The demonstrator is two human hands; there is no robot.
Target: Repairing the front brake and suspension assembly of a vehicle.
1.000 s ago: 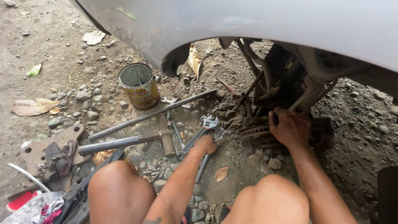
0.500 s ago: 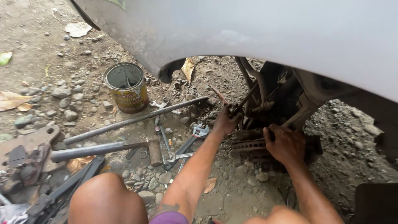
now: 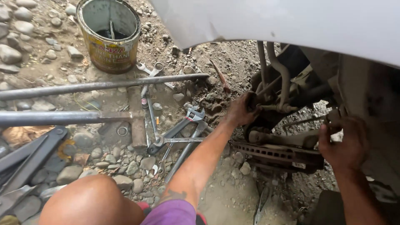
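I am crouched at the open wheel arch of a white car (image 3: pixel 291 21). My left hand (image 3: pixel 243 109) is closed on a dark, greasy suspension joint at the end of a thin rod (image 3: pixel 271 107). At the right, my right hand (image 3: pixel 346 141) grips the rusty knuckle part above the brake disc (image 3: pixel 271 155). The disc lies almost flat, low between my two hands. Both hands are black with grease. What sits behind the knuckle is lost in shadow.
On the stony ground to the left lie an adjustable wrench (image 3: pixel 183 123), several spanners (image 3: pixel 152 71), a hammer (image 3: pixel 135 121) and two long steel bars (image 3: pixel 96 86). An open paint can (image 3: pixel 110 35) stands behind them. My bare knee (image 3: pixel 91 200) is at the bottom left.
My left hand left the wrenches on the ground and went up and right onto the suspension joint. My right hand shifted right onto the knuckle. The view has closed in on the wheel arch.
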